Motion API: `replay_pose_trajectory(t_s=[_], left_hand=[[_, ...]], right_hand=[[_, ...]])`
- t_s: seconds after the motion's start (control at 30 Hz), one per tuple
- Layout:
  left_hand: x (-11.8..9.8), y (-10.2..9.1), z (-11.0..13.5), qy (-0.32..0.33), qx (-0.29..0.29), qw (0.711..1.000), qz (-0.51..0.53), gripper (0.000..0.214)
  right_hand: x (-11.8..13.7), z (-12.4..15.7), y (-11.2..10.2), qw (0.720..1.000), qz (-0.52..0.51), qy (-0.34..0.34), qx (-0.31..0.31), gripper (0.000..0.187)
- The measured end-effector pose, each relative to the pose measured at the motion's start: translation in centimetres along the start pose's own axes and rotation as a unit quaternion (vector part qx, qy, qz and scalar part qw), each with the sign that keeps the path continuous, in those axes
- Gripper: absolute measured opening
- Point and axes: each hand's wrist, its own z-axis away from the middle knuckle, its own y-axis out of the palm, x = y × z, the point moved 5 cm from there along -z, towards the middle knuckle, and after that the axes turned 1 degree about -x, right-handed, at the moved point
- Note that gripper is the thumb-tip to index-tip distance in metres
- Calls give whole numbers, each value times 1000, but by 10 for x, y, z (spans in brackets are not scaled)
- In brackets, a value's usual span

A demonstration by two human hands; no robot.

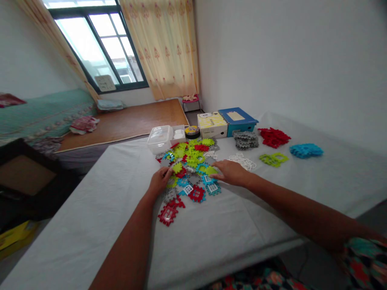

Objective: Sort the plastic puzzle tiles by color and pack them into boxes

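The toothed pieces (pixel 193 157) are made of matt plastic; at their ten o'clock, glossy clear plastic is seen in a tub (pixel 159 137). The surface (pixel 211 233) is draped in creased, seemingly cloth sheeting.

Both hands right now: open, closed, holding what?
Left hand: closed, holding a lime-green piece.
Right hand: at another lime-green piece; whether it grips it cannot be told.

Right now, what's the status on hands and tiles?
Left hand pinching lime toothed tile. Right hand at another lime tile. Mixed tile pile crowding between.
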Motion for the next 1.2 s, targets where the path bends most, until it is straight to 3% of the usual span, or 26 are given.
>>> replay_pose_trajectory(t_s=[0.1, 0.23, 0.37, 0.47, 0.53, 0.63, 0.73, 0.83, 0.9, 0.97, 1.03, 1.13, 1.2], left_hand=[[0, 1, 0, 8, -3, 1000, 6, 47], [0, 1, 0, 13, -4, 1000, 13, 45], [-1, 0, -1, 9, 0, 1000, 11, 46], [-1, -1, -1, 0, 3, 1000, 3, 46], [-1, -2, -2, 1, 0, 1000, 4, 46], [1, -3, -4, -6, -1, 1000, 1, 46], [3, -4, -5, -10, 5, 1000, -8, 47], [4, -4, -6, -14, 10, 1000, -13, 47], [3, -3, -6, -20, 8, 1000, -14, 47], [2, -3, -5, -24, 8, 1000, -10, 47], [0, -2, -4, -21, 10, 1000, -4, 47], [-2, -2, -2, -15, 5, 1000, 1, 47], [-2, -2, -2, -12, 0, 1000, 2, 47]], right_hand=[[5, -7, 19, 999, 46, 18, -2, 46], [-1, -2, 28, 998, -3, -29, -59, 40], [-9, 2, 18, 988, -68, -67, -120, 40], [-28, 4, -1, 984, -68, -47, -158, 39], [-53, 11, -16, 985, -54, -1, -167, 38], [-112, 37, -40, 980, -9, 104, -170, 39], [-178, 78, -58, 953, 73, 230, -183, 42], [-226, 116, -60, 923, 129, 329, -152, 42], [-239, 128, -55, 918, 142, 353, -115, 42], [-235, 128, -53, 919, 158, 345, -105, 43], [-214, 115, -55, 928, 167, 304, -134, 41], [-154, 79, -55, 971, 103, 147, -159, 35], [-104, 51, -46, 993, 22, 11, -119, 30]])
